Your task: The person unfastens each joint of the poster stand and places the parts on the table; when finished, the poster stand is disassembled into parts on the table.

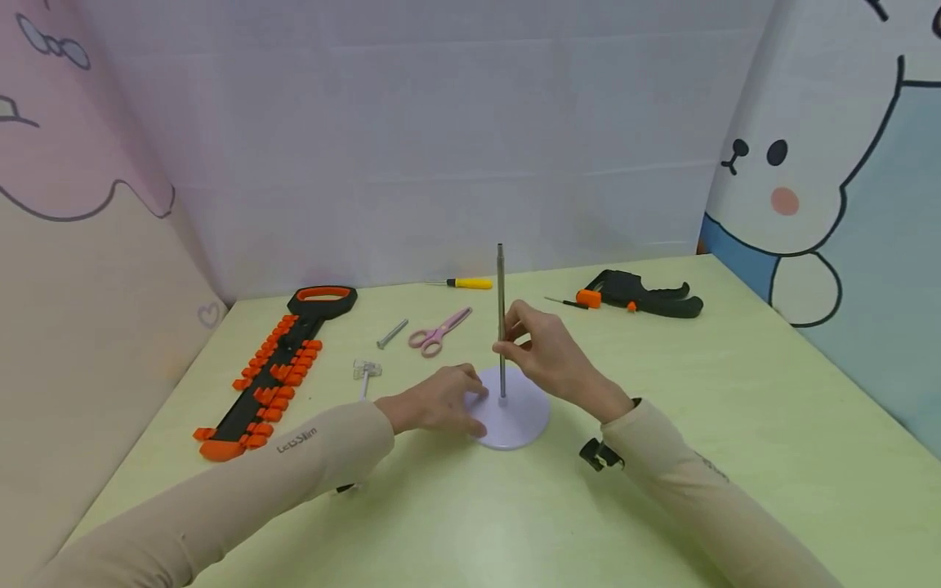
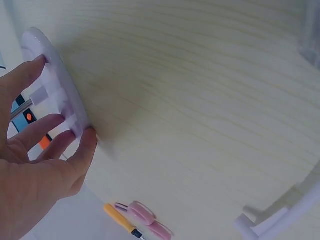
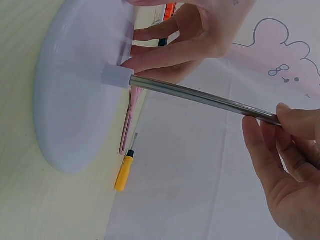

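A pale lilac round base (image 1: 525, 425) lies flat on the table, with a short socket (image 3: 117, 76) at its middle. From that socket a thin silver metal rod (image 1: 501, 286) rises upright. My right hand (image 1: 555, 351) pinches the rod between thumb and fingertips, part of the way up, as the right wrist view (image 3: 295, 160) also shows. At the base's left side, my left hand (image 1: 441, 398) holds the rim with thumb and fingers spread and bent; its fingertips touch the base (image 2: 65, 85) in the left wrist view.
Left stands a black rack with orange clips (image 1: 275, 384). Behind lie a bolt (image 1: 393, 333), pink scissors (image 1: 439, 333) and a yellow screwdriver (image 1: 470, 283). A black-handled tool (image 1: 647, 296) sits back right beside a small black screwdriver (image 1: 568, 302). A clear-ended white part (image 1: 366, 371) lies near my left forearm.
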